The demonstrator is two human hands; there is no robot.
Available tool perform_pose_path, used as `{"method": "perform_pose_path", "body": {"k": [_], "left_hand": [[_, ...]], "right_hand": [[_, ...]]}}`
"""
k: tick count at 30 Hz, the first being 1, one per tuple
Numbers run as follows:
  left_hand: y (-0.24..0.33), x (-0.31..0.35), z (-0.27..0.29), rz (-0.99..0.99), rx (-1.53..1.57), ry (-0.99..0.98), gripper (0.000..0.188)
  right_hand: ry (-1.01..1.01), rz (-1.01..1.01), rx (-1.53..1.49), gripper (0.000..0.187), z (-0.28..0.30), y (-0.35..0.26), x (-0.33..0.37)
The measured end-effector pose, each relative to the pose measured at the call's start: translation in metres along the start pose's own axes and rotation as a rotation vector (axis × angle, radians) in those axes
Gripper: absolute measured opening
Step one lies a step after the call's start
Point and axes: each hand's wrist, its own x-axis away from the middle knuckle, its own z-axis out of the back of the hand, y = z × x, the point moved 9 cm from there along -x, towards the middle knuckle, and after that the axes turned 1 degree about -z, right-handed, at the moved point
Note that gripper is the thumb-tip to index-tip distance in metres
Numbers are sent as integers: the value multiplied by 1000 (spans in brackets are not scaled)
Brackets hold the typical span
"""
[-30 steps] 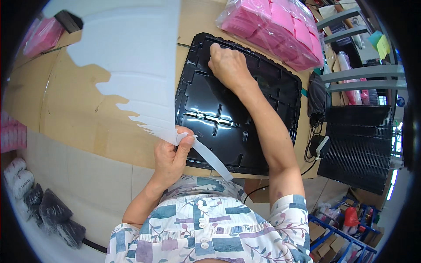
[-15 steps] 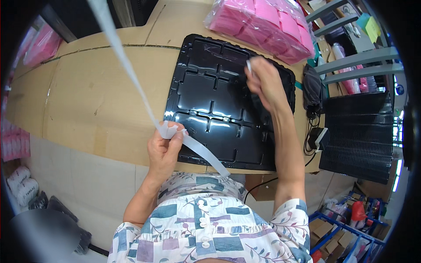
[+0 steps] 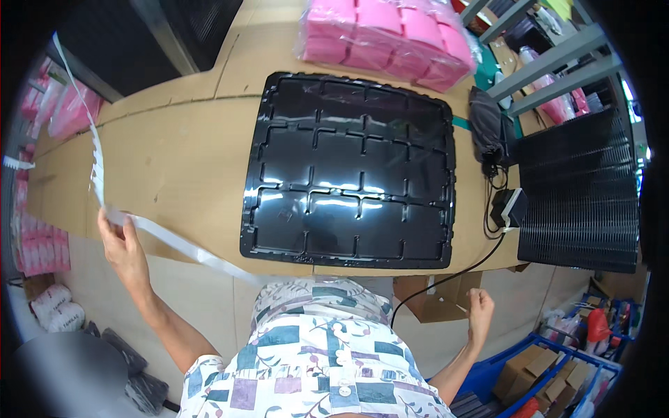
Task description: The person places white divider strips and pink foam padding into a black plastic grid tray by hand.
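Observation:
A long white strip (image 3: 185, 245), looking like paper or tape, is pinched in my left hand (image 3: 125, 251) over the left part of the cardboard-covered table. From the fingers one end runs up and away with a jagged edge, and the other sags toward the table's front edge. The shallow black plastic tray (image 3: 334, 160) lies flat in the middle of the table, its surface divided by cross-shaped ridges. My right hand (image 3: 480, 313) is closed, off the table at the lower right, beside an open cardboard box (image 3: 435, 299). A tiny pale sliver shows by its fingertips, too small to name.
Bagged pink bundles (image 3: 390, 38) stand behind the tray. Right of it are a dark pouch (image 3: 488, 122), a black adapter (image 3: 507, 209) with cables and a stack of black trays (image 3: 578, 202). More black stacks (image 3: 153, 49) stand far left. A blue crate (image 3: 481, 369) sits lower right.
My left hand has moved left with the strip, away from the tray. My right hand has swung from above the tray down to the lower right, past the table edge.

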Motion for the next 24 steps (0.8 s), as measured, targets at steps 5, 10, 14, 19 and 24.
{"method": "perform_pose_path", "body": {"k": [5, 10, 14, 19, 24], "left_hand": [[156, 68, 4, -549, -465, 494, 49], [271, 154, -97, -1105, 125, -234, 34], [328, 137, -115, -1180, 285, -315, 19], [394, 82, -123, -1118, 338, -280, 19], [534, -42, -134, -1132, 452, -43, 32]], "right_hand": [[318, 300, 919, 13, 55, 112, -61], [420, 353, 1020, 12, 61, 172, -91], [411, 103, 899, 17, 67, 122, -70], [204, 36, 1094, 25, 66, 46, -41], [102, 673, 806, 22, 0, -152, 37]]}}
